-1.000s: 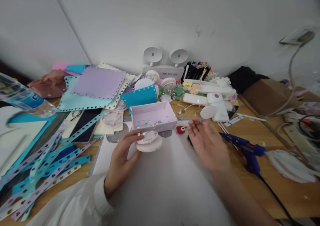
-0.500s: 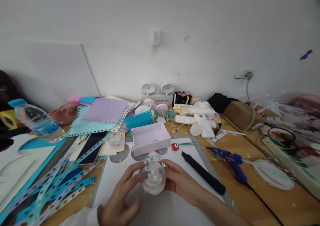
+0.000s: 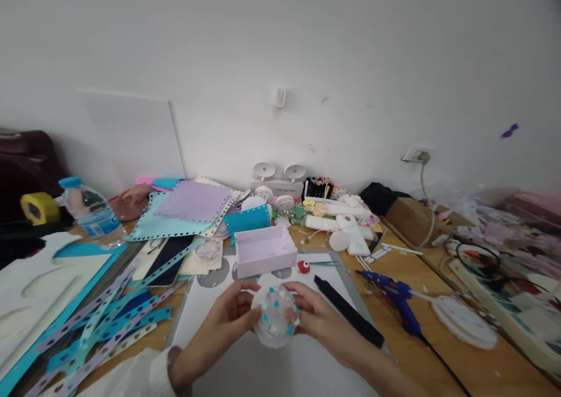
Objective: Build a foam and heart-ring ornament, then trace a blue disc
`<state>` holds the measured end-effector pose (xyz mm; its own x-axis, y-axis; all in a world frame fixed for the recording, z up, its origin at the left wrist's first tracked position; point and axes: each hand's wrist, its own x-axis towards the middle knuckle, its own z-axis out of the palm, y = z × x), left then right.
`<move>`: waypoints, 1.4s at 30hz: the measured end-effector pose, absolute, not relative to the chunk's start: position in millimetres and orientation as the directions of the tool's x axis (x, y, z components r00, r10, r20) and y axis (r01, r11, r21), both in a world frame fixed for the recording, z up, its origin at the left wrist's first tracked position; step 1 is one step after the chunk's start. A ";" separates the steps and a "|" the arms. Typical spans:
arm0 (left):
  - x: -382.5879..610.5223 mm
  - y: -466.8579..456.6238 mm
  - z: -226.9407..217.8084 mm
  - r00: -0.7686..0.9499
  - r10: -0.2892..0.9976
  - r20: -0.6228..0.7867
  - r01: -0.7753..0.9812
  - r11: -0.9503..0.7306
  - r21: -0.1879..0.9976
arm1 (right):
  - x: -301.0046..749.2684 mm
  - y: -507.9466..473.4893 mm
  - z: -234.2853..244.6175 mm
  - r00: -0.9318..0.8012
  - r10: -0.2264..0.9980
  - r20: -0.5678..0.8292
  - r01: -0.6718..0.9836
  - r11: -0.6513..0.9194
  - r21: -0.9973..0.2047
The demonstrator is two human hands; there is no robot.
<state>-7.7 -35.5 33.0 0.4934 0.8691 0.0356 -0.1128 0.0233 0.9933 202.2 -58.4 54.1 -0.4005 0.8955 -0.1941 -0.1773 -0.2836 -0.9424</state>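
A round white craft piece (image 3: 275, 318), dotted with small blue and white bits around its rim, is held above the white paper, its round face turned up towards me. My left hand (image 3: 236, 312) grips its left edge, thumb on the near side. From the right, my right hand (image 3: 311, 312) has its fingers closed on the opposite edge. What exactly the piece is made of I cannot make out. Just beyond it stands an open pale lilac box (image 3: 265, 256), with a small red ornament (image 3: 303, 266) beside it.
A black cutter-like tool (image 3: 350, 312) lies right of my hands. Further right rests a blue glue gun (image 3: 397, 297) near white discs (image 3: 467, 321). Punched paper strips (image 3: 105, 327) spread on the left, with a water bottle (image 3: 94, 216) behind. Felt sheets (image 3: 193, 204) lie at the back.
The craft piece has been tilted so its round face shows instead of its side. My left fingers have closed in on its edge. The view has shifted slightly up and left.
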 end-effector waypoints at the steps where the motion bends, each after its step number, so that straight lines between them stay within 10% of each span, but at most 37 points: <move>1: -6.1 -32.3 34.7 0.493 0.870 0.008 -0.114 0.055 0.992 | 204.2 -55.2 55.2 -0.410 0.888 -0.209 -0.174 -0.301 -0.938; 8: -12.1 -7.4 46.0 0.302 0.920 0.250 0.121 -0.297 0.947 | 231.7 11.3 75.1 -0.199 0.952 -0.232 -0.182 -0.269 -0.946; 21: -25.7 33.2 21.5 0.449 0.725 0.522 0.719 -0.640 0.269 | 270.4 227.4 89.8 0.289 0.937 -0.195 -0.224 -0.132 -0.966; 32: -37.5 29.8 24.1 0.642 0.480 0.598 0.636 -0.769 -0.066 | 281.0 162.0 86.8 0.302 0.953 -0.034 -0.111 0.000 -0.994; 39: -52.1 8.8 48.5 0.668 0.472 0.576 0.525 -0.847 0.085 | 310.3 75.2 103.3 0.250 0.912 0.324 0.426 0.198 -0.883; 42: -73.0 -3.0 48.3 0.603 0.582 0.545 0.597 -0.783 0.175 | 324.6 50.9 110.3 0.108 0.758 0.643 0.792 0.325 -0.517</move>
